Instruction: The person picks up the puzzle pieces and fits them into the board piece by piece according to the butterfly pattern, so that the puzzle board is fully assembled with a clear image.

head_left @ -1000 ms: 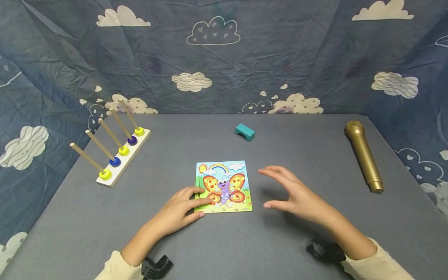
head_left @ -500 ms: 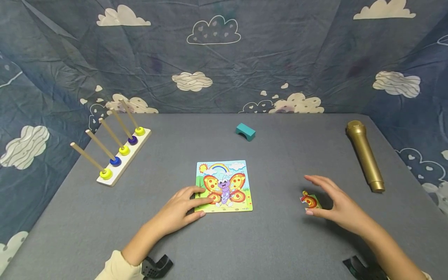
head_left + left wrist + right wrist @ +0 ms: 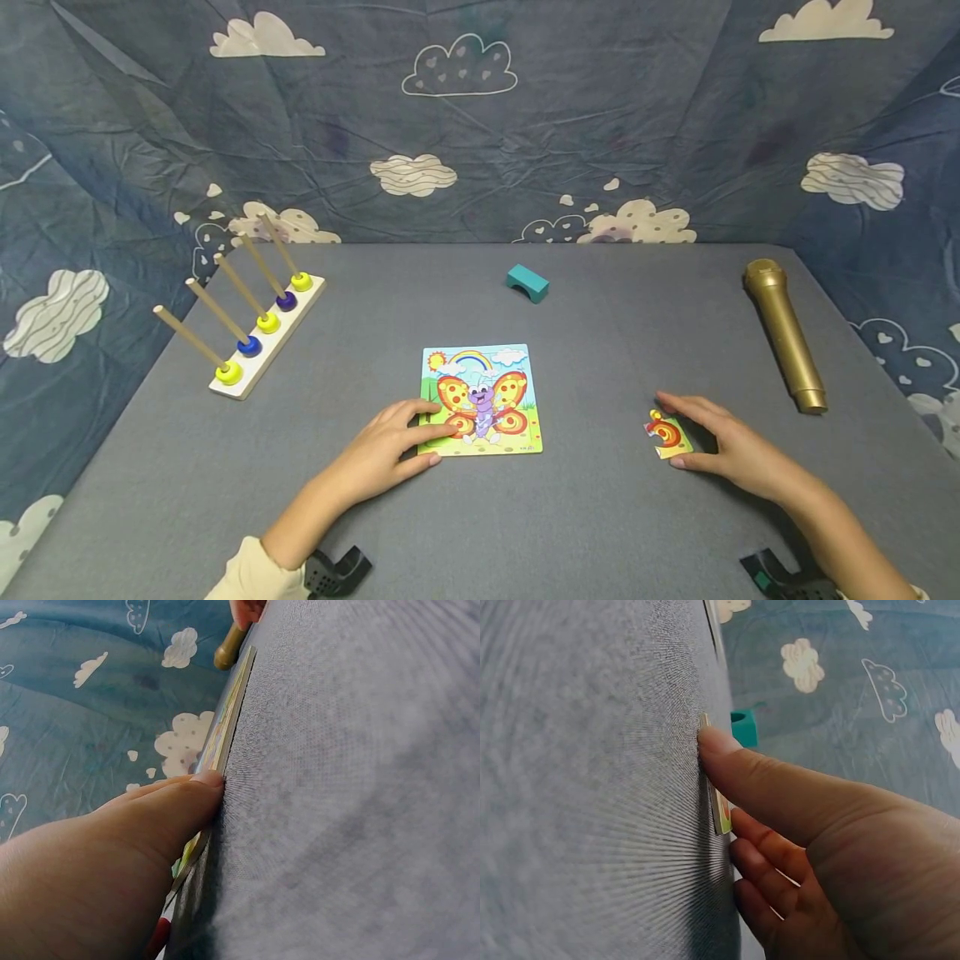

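Observation:
A butterfly picture puzzle [image 3: 491, 392] lies flat near the table's middle in the head view. My left hand [image 3: 386, 446] rests on its left side, fingertips over the picture and thumb along the lower edge; the left wrist view shows the thumb [image 3: 191, 795] against the board's rim. Farther right, a loose puzzle piece [image 3: 672, 437] with a red and yellow swirl lies on the table. My right hand [image 3: 731, 442] pinches it, thumb at its near edge and index finger at its far edge. In the right wrist view the thumb [image 3: 727, 754] touches the thin piece [image 3: 721, 810].
A white base with wooden pegs and coloured rings [image 3: 277, 335] stands at the left. Toward the back lies a teal arch block [image 3: 528, 283]. A gold microphone [image 3: 786, 337] lies at the right. Cloud-patterned cloth [image 3: 480, 125] hangs behind the grey table.
My right hand has moved right from beside the butterfly puzzle to the loose piece, uncovering it, and its thumb and finger have come onto the edges. My left hand has stayed put.

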### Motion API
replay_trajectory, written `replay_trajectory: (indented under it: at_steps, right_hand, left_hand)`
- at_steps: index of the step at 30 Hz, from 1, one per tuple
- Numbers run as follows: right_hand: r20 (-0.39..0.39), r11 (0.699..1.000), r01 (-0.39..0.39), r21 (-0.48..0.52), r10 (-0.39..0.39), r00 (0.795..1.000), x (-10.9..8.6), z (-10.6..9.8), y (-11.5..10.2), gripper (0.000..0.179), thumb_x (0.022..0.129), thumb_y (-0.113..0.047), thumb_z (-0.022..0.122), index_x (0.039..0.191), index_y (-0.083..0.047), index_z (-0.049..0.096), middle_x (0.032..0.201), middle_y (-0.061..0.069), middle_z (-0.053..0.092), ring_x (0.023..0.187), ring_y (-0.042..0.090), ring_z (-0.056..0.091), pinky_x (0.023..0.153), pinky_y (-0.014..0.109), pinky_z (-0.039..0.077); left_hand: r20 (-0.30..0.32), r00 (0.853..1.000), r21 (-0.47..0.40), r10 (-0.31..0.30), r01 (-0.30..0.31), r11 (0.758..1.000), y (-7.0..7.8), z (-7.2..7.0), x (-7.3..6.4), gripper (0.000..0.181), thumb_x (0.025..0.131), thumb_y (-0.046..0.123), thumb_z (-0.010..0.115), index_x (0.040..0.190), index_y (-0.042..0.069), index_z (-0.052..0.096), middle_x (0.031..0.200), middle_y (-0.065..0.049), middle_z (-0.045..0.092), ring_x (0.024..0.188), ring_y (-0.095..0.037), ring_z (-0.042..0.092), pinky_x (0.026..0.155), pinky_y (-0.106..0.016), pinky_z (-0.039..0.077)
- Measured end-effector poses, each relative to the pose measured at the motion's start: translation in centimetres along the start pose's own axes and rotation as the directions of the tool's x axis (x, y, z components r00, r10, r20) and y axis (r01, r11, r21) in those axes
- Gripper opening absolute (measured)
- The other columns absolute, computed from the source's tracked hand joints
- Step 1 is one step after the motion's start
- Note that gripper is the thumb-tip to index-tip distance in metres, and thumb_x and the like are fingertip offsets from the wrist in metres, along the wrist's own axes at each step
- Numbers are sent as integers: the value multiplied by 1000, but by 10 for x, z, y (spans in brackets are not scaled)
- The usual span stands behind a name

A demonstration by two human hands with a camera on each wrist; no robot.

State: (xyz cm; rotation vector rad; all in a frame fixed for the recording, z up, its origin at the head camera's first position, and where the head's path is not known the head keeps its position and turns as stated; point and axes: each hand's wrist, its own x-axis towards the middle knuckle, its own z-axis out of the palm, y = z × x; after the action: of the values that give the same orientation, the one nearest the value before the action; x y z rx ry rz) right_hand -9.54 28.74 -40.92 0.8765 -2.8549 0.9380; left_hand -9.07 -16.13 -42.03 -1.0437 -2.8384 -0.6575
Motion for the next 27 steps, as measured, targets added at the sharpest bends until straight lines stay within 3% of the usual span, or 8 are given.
replay_trajectory:
  at_steps: [5, 9, 13, 19, 24, 27]
  right_hand:
    - [19, 995, -11, -100, 13, 1000, 0, -1, -5, 64, 68, -27, 77, 124, -7, 54, 109, -1, 53, 99, 13, 44, 79, 27, 38]
    - [23, 992, -28, -127, 32, 999, 2, 0, -11, 55, 67, -29, 78, 113, -6, 59, 100, -4, 54, 92, 17, 45, 72, 39, 39]
    - [-5, 990, -24, -139, 23, 1000, 4, 2, -14, 44, 64, -23, 81, 102, -10, 62, 96, -6, 54, 88, 17, 46, 71, 40, 38]
    - [-17, 993, -21, -115, 19, 1000, 7, 5, -16, 39, 61, -13, 81, 93, -13, 59, 102, 4, 51, 94, 25, 47, 76, 44, 39]
    - [-50, 988, 56, -145, -64, 997, 13, 5, -28, 42, 60, -14, 82, 96, -13, 59, 103, 2, 52, 91, 18, 52, 76, 30, 42]
    - [-57, 984, 103, -142, -112, 992, 24, 5, -43, 43, 62, -15, 81, 99, -11, 60, 106, 3, 52, 93, 18, 53, 76, 33, 45]
  left_hand:
    - [4, 1000, -1, -7, 7, 1000, 0, 0, 0, 37, 86, 35, 60, 123, 33, 56, 128, 2, 44, 116, -18, 39, 95, -41, 32]
    - [6, 1000, -1, -9, 9, 1000, 0, 0, 0, 37, 86, 34, 60, 122, 33, 56, 128, 2, 44, 117, -18, 38, 95, -42, 32]
    - [4, 1000, -1, -10, 10, 1000, 0, 0, 0, 37, 86, 35, 60, 123, 33, 56, 128, 1, 44, 117, -18, 38, 95, -42, 32]
    - [-12, 1000, 3, 7, -7, 1000, 0, 1, 0, 37, 85, 34, 61, 122, 31, 57, 127, 0, 45, 116, -20, 40, 94, -43, 33]
    - [-19, 1000, 21, 10, -9, 1000, 1, 1, 0, 36, 85, 34, 61, 121, 30, 58, 126, -1, 45, 116, -21, 40, 94, -43, 33]
    - [-42, 999, 42, 24, -22, 999, 4, 0, 3, 35, 84, 33, 62, 119, 28, 60, 123, -3, 47, 115, -22, 41, 95, -44, 32]
